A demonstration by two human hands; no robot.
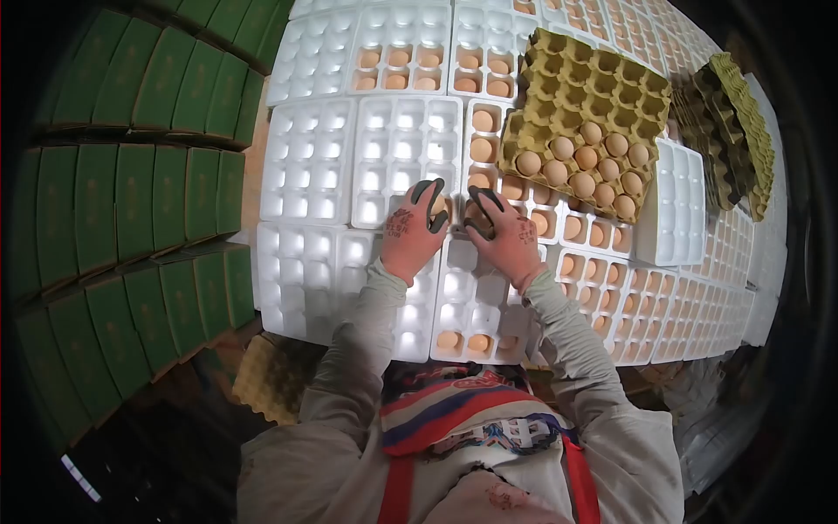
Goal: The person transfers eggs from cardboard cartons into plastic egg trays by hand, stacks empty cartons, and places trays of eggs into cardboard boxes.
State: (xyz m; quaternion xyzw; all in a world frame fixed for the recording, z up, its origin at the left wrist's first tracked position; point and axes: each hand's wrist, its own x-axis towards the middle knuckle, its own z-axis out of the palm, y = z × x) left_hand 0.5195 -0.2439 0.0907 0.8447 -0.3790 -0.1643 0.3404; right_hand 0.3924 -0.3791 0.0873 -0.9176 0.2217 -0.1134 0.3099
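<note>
My left hand (414, 229), in a pink glove with dark fingertips, curls around an egg (439, 207) at the lower right corner of a white foam tray (408, 112). Close beside it, my right hand (508, 234) bends over the neighbouring foam tray, its thumb and fingers closed around an egg partly hidden beneath them. Brown eggs fill cells of that tray above my right hand. Up and to the right, a yellowish pulp egg tray (567, 92) rests on the foam trays, with several eggs (587, 157) in its lower part.
More foam trays (299, 162) cover the table, many on the right filled with eggs. A white foam tray (679, 205) lies on top of them at right. Stacked pulp trays (729, 131) lean at far right. Green boxes (109, 201) are stacked on the left.
</note>
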